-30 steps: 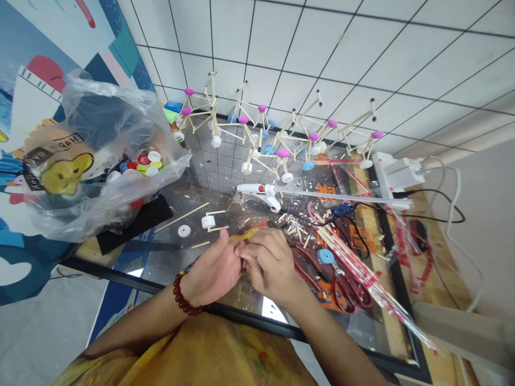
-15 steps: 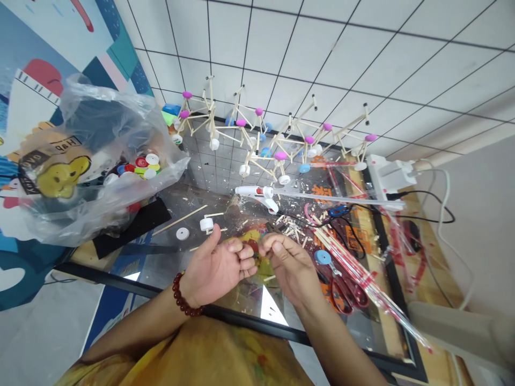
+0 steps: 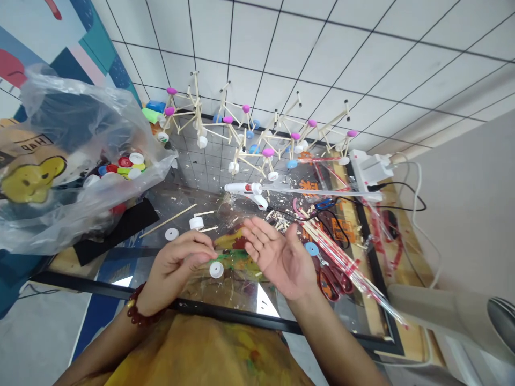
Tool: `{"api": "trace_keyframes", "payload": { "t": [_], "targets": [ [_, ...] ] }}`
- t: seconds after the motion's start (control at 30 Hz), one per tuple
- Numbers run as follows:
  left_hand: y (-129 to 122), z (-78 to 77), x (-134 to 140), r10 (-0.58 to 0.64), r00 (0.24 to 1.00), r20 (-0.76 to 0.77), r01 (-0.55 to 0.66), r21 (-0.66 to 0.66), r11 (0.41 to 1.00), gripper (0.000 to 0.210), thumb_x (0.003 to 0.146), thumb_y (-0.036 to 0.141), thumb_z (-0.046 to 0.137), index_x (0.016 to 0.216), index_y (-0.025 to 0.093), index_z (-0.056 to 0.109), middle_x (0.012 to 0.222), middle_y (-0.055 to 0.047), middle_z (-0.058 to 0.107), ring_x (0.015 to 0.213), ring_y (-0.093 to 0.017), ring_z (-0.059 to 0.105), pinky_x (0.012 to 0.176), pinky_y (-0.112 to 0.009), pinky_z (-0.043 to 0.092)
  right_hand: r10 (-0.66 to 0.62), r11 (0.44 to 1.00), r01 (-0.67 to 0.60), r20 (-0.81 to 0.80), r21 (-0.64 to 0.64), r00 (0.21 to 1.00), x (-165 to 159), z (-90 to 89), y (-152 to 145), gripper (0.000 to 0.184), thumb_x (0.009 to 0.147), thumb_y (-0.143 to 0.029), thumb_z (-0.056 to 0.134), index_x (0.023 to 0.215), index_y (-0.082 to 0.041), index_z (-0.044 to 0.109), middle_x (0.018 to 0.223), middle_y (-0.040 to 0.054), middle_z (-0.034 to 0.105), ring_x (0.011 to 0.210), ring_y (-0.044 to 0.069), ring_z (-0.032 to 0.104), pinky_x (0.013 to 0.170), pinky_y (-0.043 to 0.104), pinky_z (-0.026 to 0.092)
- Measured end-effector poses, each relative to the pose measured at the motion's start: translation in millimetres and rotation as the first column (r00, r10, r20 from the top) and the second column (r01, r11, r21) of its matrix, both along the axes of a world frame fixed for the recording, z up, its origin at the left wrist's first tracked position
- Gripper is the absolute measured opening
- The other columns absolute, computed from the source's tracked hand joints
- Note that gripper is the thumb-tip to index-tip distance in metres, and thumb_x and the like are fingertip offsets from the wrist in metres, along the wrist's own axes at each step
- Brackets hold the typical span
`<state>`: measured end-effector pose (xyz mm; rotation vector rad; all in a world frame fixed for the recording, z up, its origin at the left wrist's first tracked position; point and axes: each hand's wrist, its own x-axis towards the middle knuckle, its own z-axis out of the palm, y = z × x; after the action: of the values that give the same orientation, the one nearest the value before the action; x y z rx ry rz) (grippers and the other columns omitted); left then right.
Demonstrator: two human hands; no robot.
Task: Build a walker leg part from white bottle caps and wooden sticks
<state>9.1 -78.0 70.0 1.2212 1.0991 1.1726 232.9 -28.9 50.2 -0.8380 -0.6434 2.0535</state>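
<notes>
1. While the right hand (image 3: 284, 262) lies open and empty, palm up, fingers loosely parted, the left hand (image 3: 177, 265) reaches inward with curved fingers, thumb and forefinger drawn together; whether they pinch anything I cannot tell.
2. Just beside those left fingertips, between the two hands, a white wheel (image 3: 216, 269) sits on the glossy tabletop (image 3: 237, 300).
3. Past the left hand are a white disc (image 3: 171, 234), a capped stick piece (image 3: 196, 223) and a thin stick (image 3: 168, 220); near the right are red-handled scissors (image 3: 329, 284) and a wrapped stick bundle (image 3: 341, 260).
4. Farther out, a glue gun (image 3: 243, 188) lies between the hands and the stick frames (image 3: 267, 153), nozzle leftward.
5. Its round face turned up toward the camera, the wheel has its axle line rising from the tabletop.
</notes>
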Motion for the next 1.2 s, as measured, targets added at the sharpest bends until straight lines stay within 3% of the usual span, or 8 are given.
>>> {"api": "trace_keyframes", "payload": {
  "t": [0.27, 0.43, 0.57, 0.67, 0.8, 0.87, 1.0, 1.2],
  "targets": [
    [-12.5, -27.6, 57.7, -0.129, 0.82, -0.558, 0.402, 0.4, 0.824, 0.069, 0.084, 0.023, 0.067, 0.148, 0.021, 0.041, 0.146, -0.015, 0.051, 0.141, -0.034, 0.038, 0.119, -0.054, 0.014, -0.079, 0.997, 0.081, -0.159, 0.009, 0.984, -45.1, 17.0, 10.9, 0.071, 0.089, -0.079, 0.025, 0.115, -0.028, 0.068, 0.134, 0.0056, 0.062, 0.126, 0.021, 0.055, 0.109, 0.044, 0.043],
    [-12.2, -26.9, 54.1, -0.401, 0.748, -0.529, 0.615, 0.325, 0.718, 0.053, 0.093, 0.014, 0.049, 0.146, 0.023, 0.044, 0.15, -0.012, 0.048, 0.143, -0.028, 0.039, 0.12, -0.049, 0.022, -0.347, 0.929, 0.361, -0.154, 0.075, 0.925, -20.1, 24.1, 36.6, 0.052, 0.093, -0.067, 0.039, 0.098, -0.028, 0.073, 0.112, 0.0029, 0.071, 0.109, 0.017, 0.062, 0.101, 0.037, 0.048],
    [-13.6, -22.7, 62.0, -0.533, 0.823, -0.194, 0.549, 0.033, 0.835, 0.044, 0.093, 0.028, 0.056, 0.137, 0.026, 0.054, 0.131, -0.013, 0.063, 0.125, -0.03, 0.055, 0.113, -0.052, 0.032, -0.467, 0.842, 0.472, -0.085, 0.259, 0.88, -7.0, 27.4, 34.4, 0.039, 0.096, -0.051, 0.049, 0.078, -0.026, 0.073, 0.078, 0.0019, 0.068, 0.073, 0.015, 0.062, 0.075, 0.032, 0.054],
    [-9.0, -23.1, 88.7, -0.521, 0.709, 0.475, 0.654, -0.168, 0.738, 0.061, 0.085, 0.046, 0.067, 0.138, 0.024, 0.047, 0.127, -0.014, 0.059, 0.121, -0.031, 0.056, 0.1, -0.052, 0.045, -0.546, 0.63, 0.386, 0.03, 0.674, 0.838, -9.7, 24.4, 15.4, 0.045, 0.1, -0.048, 0.042, 0.077, -0.025, 0.073, 0.067, 0.002, 0.062, 0.069, 0.016, 0.06, 0.068, 0.033, 0.051],
    [0.1, -19.5, 98.5, -0.306, 0.551, 0.776, 0.707, -0.24, 0.665, 0.044, 0.077, 0.05, 0.074, 0.107, 0.019, 0.062, 0.115, -0.01, 0.059, 0.121, -0.03, 0.055, 0.101, -0.051, 0.045, -0.547, 0.177, -0.335, 0.376, 0.925, 0.748, 6.9, 14.4, 1.5, 0.027, 0.098, -0.033, 0.049, 0.096, -0.021, 0.073, 0.085, 0.0076, 0.073, 0.076, 0.02, 0.067, 0.069, 0.036, 0.053],
    [-1.2, -13.7, 80.3, -0.376, 0.645, 0.666, 0.659, -0.233, 0.716, 0.043, 0.081, 0.044, 0.072, 0.116, 0.022, 0.061, 0.124, -0.01, 0.057, 0.123, -0.028, 0.054, 0.099, -0.048, 0.047, -0.618, 0.082, -0.493, 0.433, 0.866, 0.656, 21.7, 7.6, 3.1, 0.016, 0.093, -0.021, 0.058, 0.101, -0.02, 0.071, 0.087, 0.0067, 0.074, 0.077, 0.019, 0.068, 0.068, 0.033, 0.054],
    [-10.3, -1.7, 19.7, -0.456, 0.887, -0.079, 0.449, -0.091, 0.889, 0.047, 0.086, 0.026, 0.068, 0.132, 0.028, 0.057, 0.126, -0.008, 0.065, 0.115, -0.021, 0.061, 0.103, -0.039, 0.046, -0.655, 0.175, -0.56, 0.52, 0.81, 0.548, 32.8, -5.3, 9.3, 0.016, 0.089, -0.014, 0.064, 0.102, -0.021, 0.069, 0.091, 0.0053, 0.074, 0.083, 0.016, 0.07, 0.073, 0.028, 0.057],
    [3.7, -17.6, -45.3, 0.418, 0.591, -0.69, -0.063, 0.478, 0.876, 0.023, 0.086, 0.012, 0.063, 0.106, 0.022, 0.068, 0.105, -0.006, 0.07, 0.099, -0.018, 0.064, 0.091, -0.033, 0.051, -0.491, 0.219, -0.75, 0.735, 0.624, 0.469, -7.2, -15.8, 22.1, 0.013, 0.094, -0.018, 0.057, 0.1, -0.02, 0.069, 0.097, 0.0062, 0.073, 0.088, 0.02, 0.067, 0.08, 0.034, 0.054]
  ]
}}
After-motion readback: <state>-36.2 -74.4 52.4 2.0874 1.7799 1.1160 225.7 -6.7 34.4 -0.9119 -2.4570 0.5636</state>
